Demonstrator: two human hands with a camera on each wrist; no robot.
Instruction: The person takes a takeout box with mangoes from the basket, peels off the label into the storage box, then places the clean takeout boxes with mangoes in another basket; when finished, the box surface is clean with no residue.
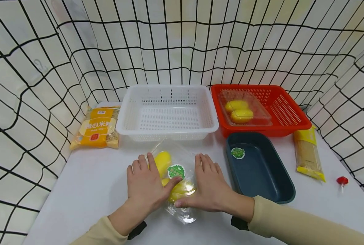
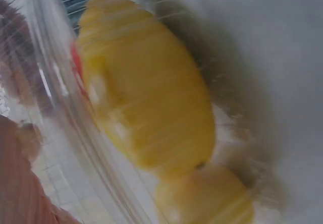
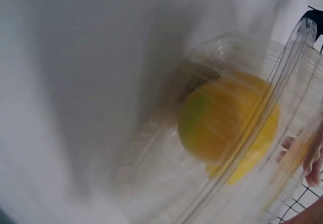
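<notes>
A clear plastic clamshell box (image 1: 185, 157) lies on the white table in the middle, with a round green label (image 1: 176, 171) on top. Inside it are several yellow oval fruits (image 1: 163, 162), blurred through the plastic in the left wrist view (image 2: 146, 82) and the right wrist view (image 3: 227, 123). On the box's left side my left hand (image 1: 148, 183) presses with straight fingers, its thumb across the lid. My right hand (image 1: 211, 185) lies along the right side, fingers extended and thumb on the near part. The undersides of both hands are hidden in the head view.
Behind the box stand a white basket (image 1: 169, 132) and a red basket (image 1: 261, 130) holding another fruit box (image 1: 260, 117). A dark teal basin (image 1: 261, 170) is close right. Farther out are a yellow packet (image 1: 309, 153), a red lollipop (image 1: 342, 180) and an orange bag (image 1: 97, 129). Black wire mesh surrounds the table.
</notes>
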